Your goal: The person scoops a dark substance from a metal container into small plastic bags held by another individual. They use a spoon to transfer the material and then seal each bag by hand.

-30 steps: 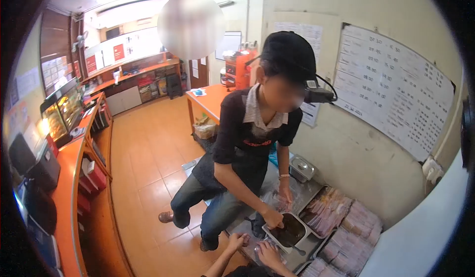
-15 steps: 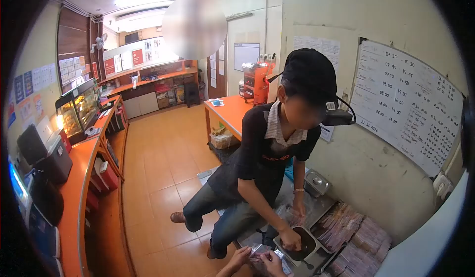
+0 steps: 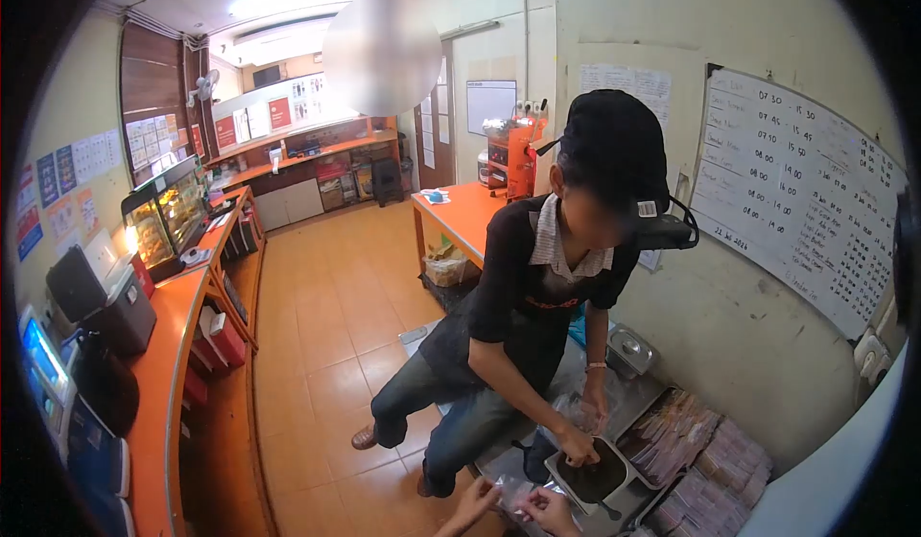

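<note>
Tiled floor point(image 3: 321, 331), orange counter point(image 3: 161, 408), metal table point(image 3: 628, 395), hands point(image 3: 550, 511) holding plastic point(image 3: 514, 495)

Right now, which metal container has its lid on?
The lidded container near the wall, beside the co-worker's left forearm. By contrast, the open container, under the co-worker's right hand, has no cover and shows dark contents.

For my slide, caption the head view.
Left hand and right hand hold a plastic bag; a co-worker reaches over a metal pan.
</note>
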Demonstrator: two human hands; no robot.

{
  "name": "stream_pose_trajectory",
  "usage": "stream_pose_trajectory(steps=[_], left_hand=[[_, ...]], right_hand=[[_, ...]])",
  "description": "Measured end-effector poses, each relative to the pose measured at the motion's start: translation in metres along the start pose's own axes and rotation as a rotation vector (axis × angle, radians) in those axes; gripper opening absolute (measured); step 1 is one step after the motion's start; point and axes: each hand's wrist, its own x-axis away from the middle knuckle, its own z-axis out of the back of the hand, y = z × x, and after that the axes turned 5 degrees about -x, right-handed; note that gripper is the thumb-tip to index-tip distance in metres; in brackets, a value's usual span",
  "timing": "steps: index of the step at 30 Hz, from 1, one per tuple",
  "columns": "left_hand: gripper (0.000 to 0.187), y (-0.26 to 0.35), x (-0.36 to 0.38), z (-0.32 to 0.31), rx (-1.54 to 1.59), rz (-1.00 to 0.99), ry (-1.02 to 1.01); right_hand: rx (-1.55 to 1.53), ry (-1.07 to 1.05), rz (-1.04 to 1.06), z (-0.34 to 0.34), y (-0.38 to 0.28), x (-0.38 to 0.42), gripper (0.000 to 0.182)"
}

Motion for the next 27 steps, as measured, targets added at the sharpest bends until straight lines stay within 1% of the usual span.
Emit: stream_pose_trajectory(steps=[1, 2, 3, 4, 5, 6, 7, 8, 9, 10, 11, 12, 14, 15, 17, 18, 20, 21, 22, 23, 24, 25, 26, 27], left_hand=[[0.05, -0.005, 0.001, -0.005, -0.312, -0.238, 0.243], [0.05, -0.01, -0.002, -0.006, -0.311, -0.244, 0.247], [0.05, -0.005, 0.001, -0.007, -0.458, -0.299, 0.156], [0.051, 0.002, 0.008, -0.008, -0.605, -0.352, 0.064], [0.039, 0.043, 0.034, -0.01, -0.539, -0.372, -0.055], [0.039, 0.048, 0.042, -0.015, -0.539, -0.376, -0.047], [0.036, 0.049, 0.045, -0.019, -0.375, -0.399, -0.123], [0.035, 0.051, 0.047, -0.02, -0.212, -0.423, -0.2], [0.035, 0.053, 0.049, -0.019, -0.216, -0.434, -0.196], [0.034, 0.055, 0.051, -0.017, -0.163, -0.313, -0.245], [0.033, 0.054, 0.051, -0.014, -0.107, -0.188, -0.295], [0.033, 0.051, 0.05, -0.014, -0.108, -0.192, -0.294], [0.03, 0.045, 0.049, -0.015, 0.016, -0.304, -0.253], [0.03, 0.042, 0.048, -0.015, 0.016, -0.303, -0.254], [0.032, 0.044, 0.052, -0.015, -0.476, -0.604, -0.089], [0.032, 0.034, 0.044, -0.016, -0.471, -0.597, -0.098], [0.037, 0.003, 0.031, -0.025, -0.701, -0.491, 0.103], [0.037, 0.012, 0.037, -0.026, -0.695, -0.484, 0.09], [0.036, 0.033, 0.041, -0.02, -0.74, -0.434, 0.099], [0.037, 0.043, 0.046, -0.015, -0.787, -0.381, 0.11], [0.037, 0.04, 0.048, -0.016, -0.791, -0.375, 0.106], [0.04, 0.038, 0.046, -0.019, -0.768, -0.437, 0.242], [0.05, 0.036, 0.043, -0.02, -0.74, -0.498, 0.38], [0.05, 0.032, 0.04, -0.019, -0.739, -0.495, 0.384]], right_hand=[[0.025, -0.032, 0.055, 0.001, -0.003, 0.001, 0.009], [0.052, -0.065, 0.111, 0.002, -0.006, 0.001, 0.01], [0.079, -0.098, 0.168, 0.003, -0.009, 0.001, 0.01], [0.08, -0.102, 0.174, 0.001, -0.014, 0.003, 0.01], [0.148, -0.098, 0.169, -0.003, -0.02, 0.006, 0.01], [0.216, -0.094, 0.163, -0.005, -0.023, 0.006, 0.009], [0.229, -0.088, 0.113, -0.003, 0.0, 0.003, 0.008], [0.231, -0.091, 0.125, 0.004, 0.02, 0.003, 0.008], [0.23, -0.153, 0.094, 0.007, 0.023, 0.002, 0.009], [0.229, -0.214, 0.063, 0.011, 0.026, 0.0, 0.01], [0.199, -0.269, 0.082, 0.015, 0.029, 0.0, 0.012], [0.201, -0.269, 0.086, 0.016, 0.021, 0.001, 0.012], [0.02, -0.321, -0.051, 0.017, 0.001, 0.003, 0.015], [0.019, -0.32, -0.053, 0.017, 0.006, 0.003, 0.015], [0.355, -0.12, 0.181, 0.013, 0.022, 0.012, 0.019], [0.356, -0.115, 0.169, 0.004, 0.013, 0.015, 0.019], [0.898, 0.324, 0.436, -0.008, -0.011, 0.02, 0.022], [0.904, 0.324, 0.421, -0.007, -0.032, 0.021, 0.022], [0.888, 0.258, 0.306, -0.009, -0.058, 0.02, 0.021], [0.865, 0.189, 0.191, -0.011, -0.069, 0.024, 0.023], [0.86, 0.188, 0.185, -0.012, -0.063, 0.025, 0.023], [0.829, 0.195, 0.226, -0.009, -0.054, 0.02, 0.025], [0.799, 0.2, 0.268, -0.005, -0.045, 0.016, 0.03], [0.77, 0.203, 0.307, -0.004, -0.045, 0.014, 0.035]])
